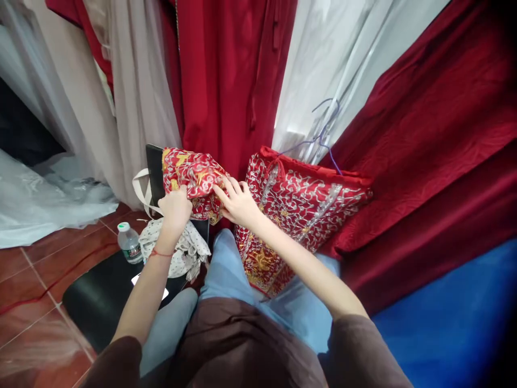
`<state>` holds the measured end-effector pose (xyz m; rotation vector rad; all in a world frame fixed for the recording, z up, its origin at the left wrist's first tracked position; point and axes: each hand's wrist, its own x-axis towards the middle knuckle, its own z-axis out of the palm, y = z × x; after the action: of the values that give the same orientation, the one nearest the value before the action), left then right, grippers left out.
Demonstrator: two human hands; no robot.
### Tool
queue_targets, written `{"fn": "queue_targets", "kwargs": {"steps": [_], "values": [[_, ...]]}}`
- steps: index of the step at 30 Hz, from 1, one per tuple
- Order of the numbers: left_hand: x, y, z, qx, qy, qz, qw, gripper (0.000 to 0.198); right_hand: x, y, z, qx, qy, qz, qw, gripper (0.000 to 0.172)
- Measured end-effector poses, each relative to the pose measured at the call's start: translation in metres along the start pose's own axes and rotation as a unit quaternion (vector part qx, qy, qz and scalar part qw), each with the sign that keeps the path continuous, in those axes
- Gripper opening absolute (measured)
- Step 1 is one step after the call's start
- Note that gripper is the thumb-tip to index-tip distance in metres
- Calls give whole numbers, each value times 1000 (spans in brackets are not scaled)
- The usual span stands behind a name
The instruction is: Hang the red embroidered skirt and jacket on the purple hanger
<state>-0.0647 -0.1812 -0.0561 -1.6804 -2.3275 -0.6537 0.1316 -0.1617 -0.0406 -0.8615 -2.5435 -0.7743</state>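
A folded piece of red embroidered cloth (194,168), with silver swirls and gold motifs, lies over a black surface in front of me. At its lower left edge, my left hand (175,209) is closed in a fist with the cloth's edge in it. My right hand (239,205) rests on the right end of the cloth, its fingers spread and stretched out. Just right of that hand, a larger red garment (278,221) with similar silver and gold embroidery leans against my legs. A purple wire hanger (319,139) sticks out of its top edge.
Long red (226,70), white (323,59) and beige (137,81) dresses hang ahead. On the left, a black seat (97,296) holds a water bottle (130,243), a speckled white cloth (188,248) and a phone-like object (165,293). A white strap (141,188) hangs nearby.
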Motion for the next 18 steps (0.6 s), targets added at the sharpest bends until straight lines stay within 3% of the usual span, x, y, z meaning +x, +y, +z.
{"fn": "queue_targets", "kwargs": {"steps": [3,5,7,9,11,15,18], "values": [[-14,9,-14,-69,148,122,979,39,21,-7,4,45,37,3,998,79],[-21,14,-16,-116,203,215,948,36,31,-12,-2,78,55,25,995,69],[-27,20,-16,-161,233,264,922,32,36,-12,-13,95,59,70,991,50],[-31,25,-16,-203,255,265,908,29,35,-7,-27,108,55,122,985,33],[-35,32,-18,-229,264,248,904,41,29,5,-41,129,70,184,972,24],[-36,39,-17,-222,252,181,925,88,9,39,-66,164,158,290,929,15],[-25,29,-6,-208,218,131,944,95,-11,58,-78,188,222,295,910,12]]}}
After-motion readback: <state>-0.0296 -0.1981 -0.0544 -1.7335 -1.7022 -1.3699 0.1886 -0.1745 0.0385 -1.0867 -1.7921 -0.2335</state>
